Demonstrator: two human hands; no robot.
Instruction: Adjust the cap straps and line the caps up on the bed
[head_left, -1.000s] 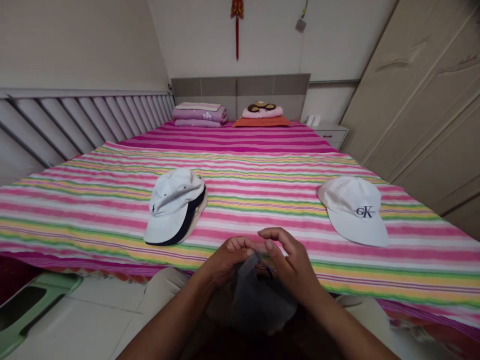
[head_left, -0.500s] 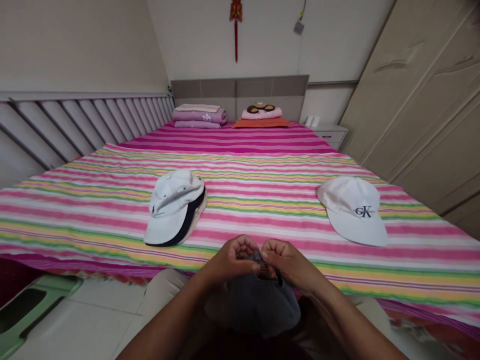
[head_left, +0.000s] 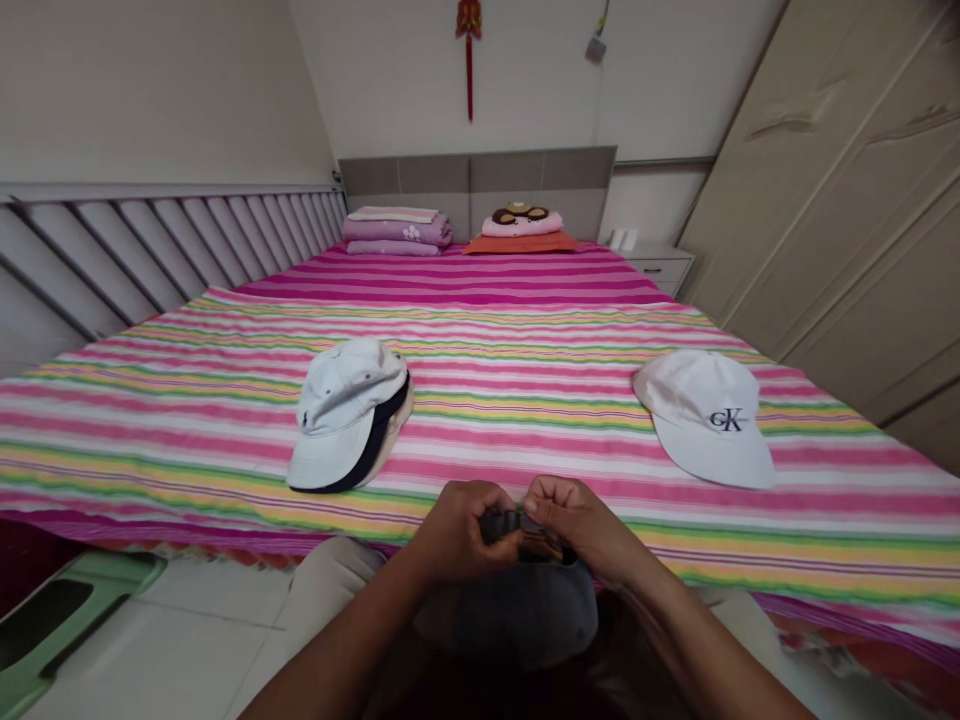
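A dark grey cap lies in my lap at the foot of the bed. My left hand and my right hand are both closed, pinching the cap's back strap between fingertips. The strap runs between the two hands. On the striped bedspread lie two stacked caps, a white one over a dark-edged one, to the left. A white cap with dark letters lies to the right.
Folded purple bedding and a pink and orange pillow stack sit at the headboard. A nightstand and wardrobe doors stand on the right. A green stool is on the floor at left. Slatted panelling lines the left wall.
My right hand's fingers have closed from spread to a pinch on the strap. Both hands have come together and lowered slightly onto the grey cap.
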